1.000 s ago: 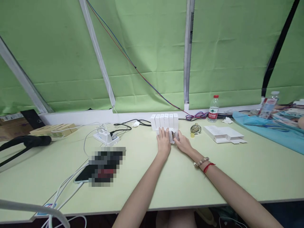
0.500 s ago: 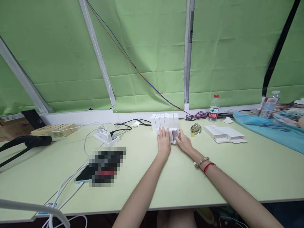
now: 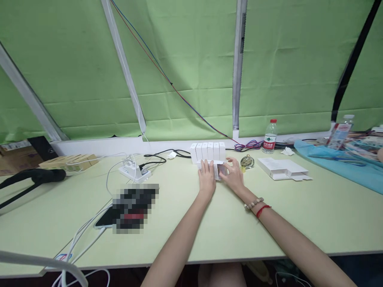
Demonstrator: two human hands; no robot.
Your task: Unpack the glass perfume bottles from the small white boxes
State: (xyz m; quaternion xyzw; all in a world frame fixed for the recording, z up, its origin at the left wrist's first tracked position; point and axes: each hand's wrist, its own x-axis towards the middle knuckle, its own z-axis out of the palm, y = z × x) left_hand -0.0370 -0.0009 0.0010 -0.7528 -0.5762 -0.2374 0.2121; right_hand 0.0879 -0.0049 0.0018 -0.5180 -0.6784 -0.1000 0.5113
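A small white carton (image 3: 216,169) lies on the pale green table (image 3: 299,215), just in front of a row of several upright white boxes (image 3: 207,151). My left hand (image 3: 206,179) rests flat on the carton's left part, fingers stretched forward. My right hand (image 3: 234,175) curls around the carton's right end, fingers bent over its open flap. Beads and a red string circle my right wrist.
A round gold tin (image 3: 247,161), a water bottle (image 3: 269,136) and flat white cardboard blanks (image 3: 283,169) lie to the right. A white power strip (image 3: 133,172) with cables, a phone (image 3: 104,219) and tan boxes (image 3: 67,162) are on the left. Blue cloth (image 3: 341,159) covers the far right.
My right hand has lifted and its fingers have come up over the carton's right end. My left hand stays on the carton.
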